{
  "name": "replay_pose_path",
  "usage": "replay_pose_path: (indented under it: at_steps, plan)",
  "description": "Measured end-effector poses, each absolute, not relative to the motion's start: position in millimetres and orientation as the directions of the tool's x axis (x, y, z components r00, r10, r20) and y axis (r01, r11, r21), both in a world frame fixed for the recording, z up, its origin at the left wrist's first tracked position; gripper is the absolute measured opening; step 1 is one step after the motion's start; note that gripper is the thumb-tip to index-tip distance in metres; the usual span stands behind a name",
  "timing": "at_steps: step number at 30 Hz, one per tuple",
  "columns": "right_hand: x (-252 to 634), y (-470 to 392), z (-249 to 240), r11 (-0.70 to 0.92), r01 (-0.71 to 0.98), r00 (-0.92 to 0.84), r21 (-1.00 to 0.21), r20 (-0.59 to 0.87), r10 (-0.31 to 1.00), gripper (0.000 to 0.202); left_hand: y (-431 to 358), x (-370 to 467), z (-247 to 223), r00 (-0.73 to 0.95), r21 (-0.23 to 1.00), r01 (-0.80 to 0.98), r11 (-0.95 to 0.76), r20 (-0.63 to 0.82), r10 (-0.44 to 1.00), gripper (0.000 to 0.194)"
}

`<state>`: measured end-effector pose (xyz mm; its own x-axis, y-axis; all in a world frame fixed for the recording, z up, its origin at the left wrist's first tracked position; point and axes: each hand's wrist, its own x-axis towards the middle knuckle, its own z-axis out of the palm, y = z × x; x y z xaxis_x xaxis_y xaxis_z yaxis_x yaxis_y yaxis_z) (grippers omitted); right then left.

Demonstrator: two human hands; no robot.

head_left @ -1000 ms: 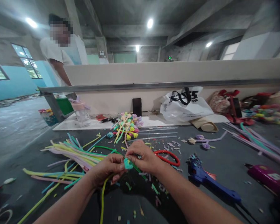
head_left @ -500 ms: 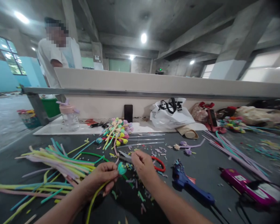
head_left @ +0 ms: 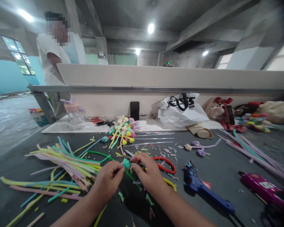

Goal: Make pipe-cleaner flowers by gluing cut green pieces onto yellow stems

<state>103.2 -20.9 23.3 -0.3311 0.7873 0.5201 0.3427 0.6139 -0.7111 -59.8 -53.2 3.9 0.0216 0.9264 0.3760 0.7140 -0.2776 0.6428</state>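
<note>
My left hand (head_left: pixel 111 175) is closed, pinching a small teal pipe-cleaner flower (head_left: pixel 126 163) between thumb and fingertips. From the other side, the thumb and forefinger of my right hand (head_left: pixel 149 173) meet the flower's edge. Red-handled scissors (head_left: pixel 168 163) lie behind my right hand, which covers their middle. A yellow pipe cleaner (head_left: pixel 100 215) hangs under my left wrist, and another yellow length (head_left: pixel 171 183) curves out beside my right wrist. A heap of pastel pipe cleaners (head_left: pixel 68 159) lies left of my hands. Past them rests a bunch of finished pipe-cleaner flowers (head_left: pixel 124 129).
A blue glue gun (head_left: pixel 207 189) and a magenta corded tool (head_left: pixel 260 187) lie at right. Cut scraps (head_left: pixel 167 151) litter the dark table. Behind stand a phone (head_left: pixel 134 110), a lidded jar (head_left: pixel 75 116) and a white bag (head_left: pixel 182 110). A person (head_left: pixel 54 53) stands beyond the partition.
My right hand has moved left from over the scissors to the teal flower. My left hand has turned, its fingertips now facing the right hand's. The view has shifted slightly.
</note>
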Motion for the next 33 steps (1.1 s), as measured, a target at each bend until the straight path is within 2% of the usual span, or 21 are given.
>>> replay_pose_path:
  at_steps: [3, 6, 13, 15, 16, 18, 20, 21, 24, 26, 29, 33]
  plan:
    - [104, -21, 24, 0.628, 0.349, -0.355, -0.696, 0.522, 0.776, 0.009, -54, -59, 4, 0.067, 0.549, 0.766, -0.335, 0.450, 0.890, 0.025]
    - [105, -20, 23, 0.652, 0.335, -0.393, -0.680, 0.528, 0.753, 0.011, -54, -59, 3, 0.095, 0.523, 0.771, -0.363, 0.468, 0.878, 0.025]
    - [105, -17, 21, 0.674, 0.321, -0.420, -0.665, 0.538, 0.731, 0.013, -58, -60, 4, 0.147, 0.539, 0.725, -0.428, 0.487, 0.861, 0.021]
    - [105, -18, 23, 0.660, 0.336, -0.413, -0.671, 0.525, 0.744, 0.011, -59, -60, 6, 0.126, 0.583, 0.691, -0.427, 0.485, 0.865, 0.021]
    - [105, -19, 23, 0.643, 0.346, -0.401, -0.684, 0.511, 0.760, 0.009, -59, -59, 7, 0.094, 0.641, 0.656, -0.397, 0.453, 0.887, 0.022]
    - [106, -19, 23, 0.587, 0.340, -0.351, -0.734, 0.480, 0.804, 0.007, -57, -59, 8, 0.046, 0.822, 0.508, -0.259, 0.274, 0.961, 0.023]
    - [108, -17, 21, 0.525, 0.287, -0.283, -0.802, 0.453, 0.846, 0.007, -55, -59, 8, 0.101, 0.963, 0.263, -0.053, 0.027, 0.995, 0.027]
    - [109, -15, 19, 0.496, 0.250, -0.251, -0.831, 0.439, 0.863, 0.007, -54, -60, 8, 0.162, 0.990, 0.135, 0.036, -0.058, 0.985, 0.029]
    - [111, -10, 13, 0.440, 0.171, -0.207, -0.882, 0.404, 0.891, 0.009, -54, -62, 11, 0.321, 0.971, -0.179, 0.156, -0.093, 0.942, 0.031]
    - [111, -9, 12, 0.427, 0.158, -0.206, -0.890, 0.393, 0.896, 0.010, -55, -63, 15, 0.376, 0.931, -0.303, 0.204, -0.080, 0.923, 0.028]
    - [109, -13, 15, 0.439, 0.167, -0.214, -0.883, 0.402, 0.890, 0.010, -57, -63, 19, 0.414, 0.888, -0.375, 0.266, -0.097, 0.905, 0.023]
    - [108, -19, 21, 0.478, 0.220, -0.228, -0.850, 0.431, 0.873, 0.011, -56, -62, 20, 0.437, 0.872, -0.383, 0.306, -0.121, 0.891, 0.018]
